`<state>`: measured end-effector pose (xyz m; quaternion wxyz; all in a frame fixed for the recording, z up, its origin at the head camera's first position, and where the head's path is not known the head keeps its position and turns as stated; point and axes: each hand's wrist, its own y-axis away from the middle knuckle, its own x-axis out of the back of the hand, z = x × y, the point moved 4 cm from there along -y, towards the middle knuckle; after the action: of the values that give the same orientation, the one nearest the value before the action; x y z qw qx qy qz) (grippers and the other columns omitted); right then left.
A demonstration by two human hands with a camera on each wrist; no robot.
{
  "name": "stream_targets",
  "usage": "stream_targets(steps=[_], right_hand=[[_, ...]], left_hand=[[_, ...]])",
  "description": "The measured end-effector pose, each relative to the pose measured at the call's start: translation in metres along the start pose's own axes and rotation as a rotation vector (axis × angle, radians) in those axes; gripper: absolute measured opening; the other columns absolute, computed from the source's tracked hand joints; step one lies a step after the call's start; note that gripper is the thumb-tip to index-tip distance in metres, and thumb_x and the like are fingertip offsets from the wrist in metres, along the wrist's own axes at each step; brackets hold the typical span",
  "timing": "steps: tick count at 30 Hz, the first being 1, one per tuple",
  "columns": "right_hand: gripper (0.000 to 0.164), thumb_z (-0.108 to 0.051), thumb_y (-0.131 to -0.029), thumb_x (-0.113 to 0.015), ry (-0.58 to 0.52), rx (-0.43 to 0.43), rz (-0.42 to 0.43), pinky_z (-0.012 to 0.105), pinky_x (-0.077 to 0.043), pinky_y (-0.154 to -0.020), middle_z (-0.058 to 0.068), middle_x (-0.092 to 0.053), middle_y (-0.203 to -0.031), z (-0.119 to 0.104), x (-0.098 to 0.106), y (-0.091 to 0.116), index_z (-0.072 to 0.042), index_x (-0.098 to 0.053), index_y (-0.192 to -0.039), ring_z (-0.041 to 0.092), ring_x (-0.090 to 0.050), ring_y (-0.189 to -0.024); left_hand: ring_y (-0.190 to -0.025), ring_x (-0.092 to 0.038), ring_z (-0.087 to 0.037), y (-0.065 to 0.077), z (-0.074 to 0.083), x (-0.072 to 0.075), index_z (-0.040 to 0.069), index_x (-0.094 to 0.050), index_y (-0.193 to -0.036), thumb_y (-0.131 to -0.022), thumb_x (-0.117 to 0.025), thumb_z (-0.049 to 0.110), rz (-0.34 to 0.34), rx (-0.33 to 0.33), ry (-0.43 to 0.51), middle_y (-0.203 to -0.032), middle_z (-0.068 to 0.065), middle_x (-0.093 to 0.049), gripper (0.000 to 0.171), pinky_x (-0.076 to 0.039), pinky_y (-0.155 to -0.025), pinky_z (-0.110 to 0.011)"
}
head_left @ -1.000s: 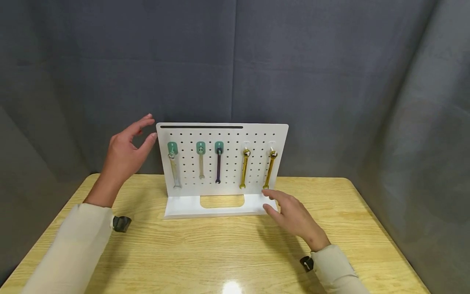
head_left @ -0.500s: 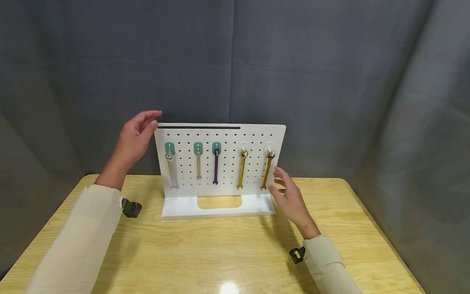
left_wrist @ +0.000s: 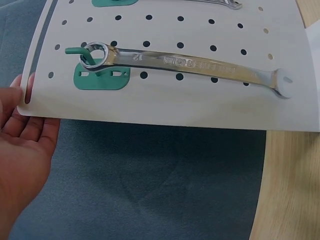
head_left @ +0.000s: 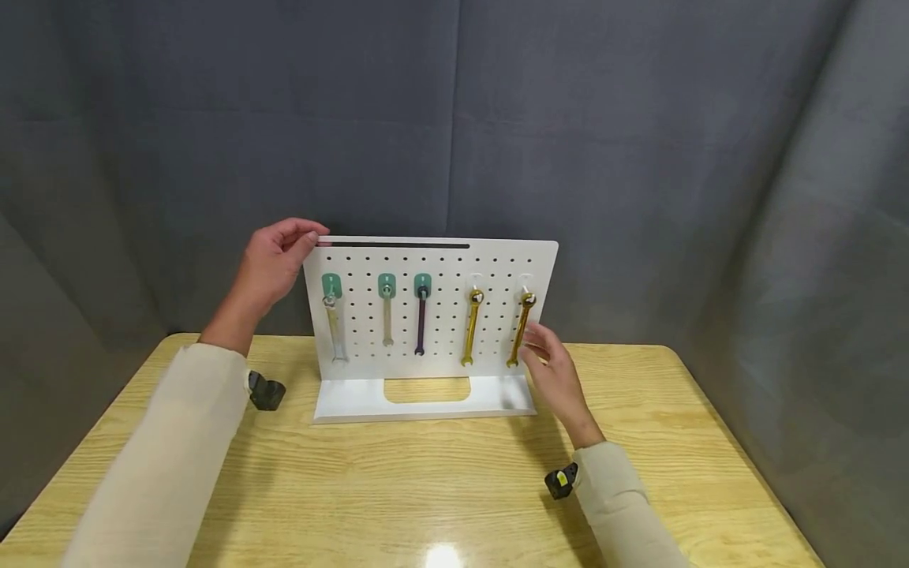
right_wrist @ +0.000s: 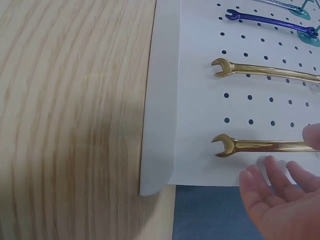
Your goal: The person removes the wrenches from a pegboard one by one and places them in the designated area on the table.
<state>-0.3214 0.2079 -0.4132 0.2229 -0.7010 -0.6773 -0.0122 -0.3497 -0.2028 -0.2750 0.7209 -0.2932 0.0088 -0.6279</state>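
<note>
A white pegboard stand [head_left: 440,368] stands upright on the table. My left hand [head_left: 273,256] pinches its top left corner, thumb in front and fingers behind; a fingertip shows through the slot in the left wrist view. Closest to that hand hangs a silver combination wrench [left_wrist: 190,65] on a green hook [left_wrist: 102,79]. My right hand [head_left: 557,375] is at the board's right edge, beside the rightmost gold wrench [head_left: 521,330]. In the right wrist view its relaxed fingers [right_wrist: 285,187] lie below that wrench and its thumb [right_wrist: 312,136] above, a gap between them.
Another gold wrench [head_left: 472,327], a purple wrench [head_left: 421,323] and a shorter silver wrench [head_left: 387,319] hang across the middle. The board's white foot [head_left: 348,402] lies on the wooden table [head_left: 398,489]. Grey curtains [head_left: 454,142] surround the back and sides.
My left hand has moved right, from beside the board onto its top left corner, and taken hold. My right hand has risen from the front right foot to beside the rightmost wrench.
</note>
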Motion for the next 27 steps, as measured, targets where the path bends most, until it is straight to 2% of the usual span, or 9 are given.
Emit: stream_targets(steps=[4,8,13,20,27], right_hand=[[0.045,-0.008,-0.106,-0.057,-0.009,-0.018,-0.003,0.049,-0.039,-0.107,0.024,-0.055,-0.138,0.003,-0.003,-0.004,0.001,-0.046,-0.149,0.036,-0.052,-0.128],[0.045,-0.012,-0.107,-0.057,-0.014,-0.059,-0.022,0.048,-0.038,-0.108,0.024,-0.056,-0.136,0.003,-0.006,-0.004,0.001,-0.047,-0.148,0.035,-0.052,-0.128],[0.041,-0.017,-0.107,-0.056,-0.012,-0.115,-0.061,0.048,-0.043,-0.103,0.021,-0.058,-0.131,0.005,-0.007,0.0,0.001,-0.052,-0.144,0.033,-0.055,-0.123],[0.033,-0.014,-0.107,-0.056,-0.014,-0.118,-0.062,0.046,-0.051,-0.094,0.022,-0.065,-0.123,0.005,-0.006,0.006,0.005,-0.06,-0.133,0.035,-0.063,-0.112],[0.027,-0.009,-0.104,-0.061,-0.006,-0.126,-0.097,0.049,-0.053,-0.09,0.018,-0.072,-0.112,0.01,-0.005,0.012,0.009,-0.066,-0.123,0.025,-0.068,-0.101]], left_hand=[[-0.1,-0.058,-0.015,-0.001,-0.001,-0.001,0.003,-0.068,-0.125,-0.109,-0.056,0.019,0.017,0.025,-0.012,-0.114,-0.012,-0.069,0.025,-0.045,-0.085,-0.027],[-0.098,-0.057,-0.015,-0.003,-0.001,-0.001,0.003,-0.069,-0.124,-0.109,-0.057,0.021,0.036,0.013,-0.026,-0.113,-0.012,-0.07,0.027,-0.043,-0.08,-0.025],[-0.096,-0.056,-0.02,0.0,0.0,-0.001,0.001,-0.069,-0.124,-0.109,-0.055,0.024,0.036,0.007,-0.067,-0.113,-0.017,-0.067,0.031,-0.043,-0.077,-0.025],[-0.095,-0.057,-0.021,0.001,-0.004,-0.002,0.0,-0.068,-0.125,-0.11,-0.053,0.023,0.047,0.004,-0.088,-0.114,-0.019,-0.067,0.031,-0.044,-0.077,-0.025],[-0.094,-0.056,-0.02,-0.002,-0.008,-0.001,0.001,-0.067,-0.125,-0.11,-0.054,0.025,0.043,0.016,-0.072,-0.115,-0.018,-0.067,0.032,-0.044,-0.076,-0.026]])
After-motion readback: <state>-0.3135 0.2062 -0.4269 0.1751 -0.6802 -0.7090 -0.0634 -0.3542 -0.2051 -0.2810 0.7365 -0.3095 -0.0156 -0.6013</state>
